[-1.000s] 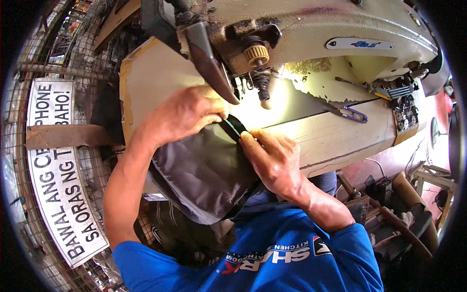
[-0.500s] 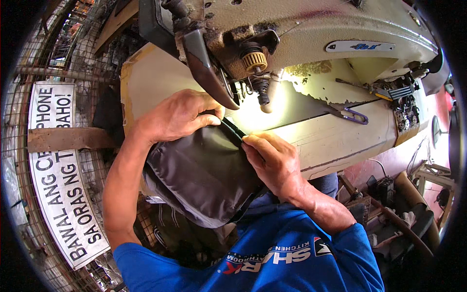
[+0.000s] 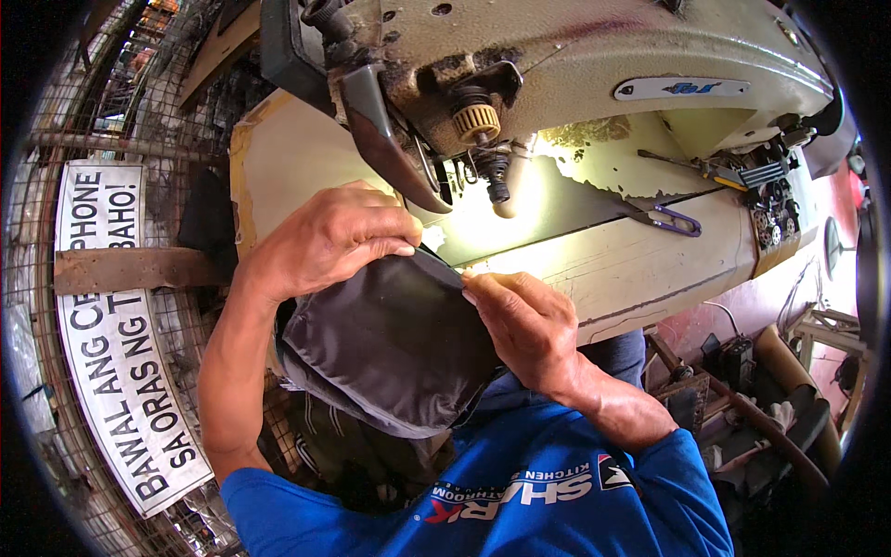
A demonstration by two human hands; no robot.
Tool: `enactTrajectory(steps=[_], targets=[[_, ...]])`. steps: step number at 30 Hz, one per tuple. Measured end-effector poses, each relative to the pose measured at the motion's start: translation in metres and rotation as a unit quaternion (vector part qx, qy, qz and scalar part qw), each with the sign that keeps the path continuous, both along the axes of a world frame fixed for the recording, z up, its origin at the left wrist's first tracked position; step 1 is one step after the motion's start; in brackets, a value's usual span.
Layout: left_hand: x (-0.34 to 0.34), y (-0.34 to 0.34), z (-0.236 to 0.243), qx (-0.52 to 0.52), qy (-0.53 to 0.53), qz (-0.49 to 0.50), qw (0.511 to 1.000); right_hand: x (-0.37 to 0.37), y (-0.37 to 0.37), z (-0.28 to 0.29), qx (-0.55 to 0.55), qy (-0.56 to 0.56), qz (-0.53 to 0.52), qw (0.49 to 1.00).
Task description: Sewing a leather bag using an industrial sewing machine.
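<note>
A dark fabric piece (image 3: 385, 334) with a curved, seamed outline hangs over the front edge of the sewing table (image 3: 650, 255). My left hand (image 3: 339, 232) pinches its far edge between thumb and fingers, just left of the needle area. Farther right along the same edge, my right hand (image 3: 524, 320) grips the fabric with thumb and forefinger. The stretch of edge between the two hands is held taut. Above my left hand stands the head of a sewing machine (image 3: 399, 121), its lamp lighting the bed; the needle tip is hard to make out.
Thread snips (image 3: 676, 221) and a screwdriver (image 3: 673, 160) lie on the table right of the machine. A box of bobbins (image 3: 775, 218) sits at the table's right end. At the left, a wire mesh wall carries a white sign (image 3: 121, 371). Odds and ends fill the lower right.
The fabric's far edge has turned, so the dark strip between my hands shows less and the broad face shows more. My left hand has shifted slightly left and down.
</note>
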State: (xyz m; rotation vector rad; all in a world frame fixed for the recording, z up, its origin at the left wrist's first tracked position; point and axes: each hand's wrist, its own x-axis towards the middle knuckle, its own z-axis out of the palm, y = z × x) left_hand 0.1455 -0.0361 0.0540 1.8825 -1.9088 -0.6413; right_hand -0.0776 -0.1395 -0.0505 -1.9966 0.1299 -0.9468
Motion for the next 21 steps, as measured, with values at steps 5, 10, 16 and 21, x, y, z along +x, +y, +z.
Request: enactTrajectory(steps=[5, 10, 16, 21], targets=[[-0.002, 0.0019, -0.0014, -0.023, 0.01, -0.002, 1.0, -0.0016, -0.0029, -0.002, -0.007, -0.001, -0.002, 1.0], [-0.0055, 0.0013, 0.0012, -0.029, 0.005, 0.003, 1.0, -0.0007, -0.0051, -0.0014, -0.019, -0.008, -0.009, 1.0], [-0.0033, 0.0054, -0.0028, -0.019, 0.002, -0.002, 1.0, 0.0002, -0.0046, 0.0027, 0.002, 0.022, -0.03, 0.999], [-0.0046, 0.0005, -0.0002, 0.03, -0.005, 0.029, 0.999, 0.0047, -0.0051, 0.0017, -0.001, 0.008, -0.017, 1.0]])
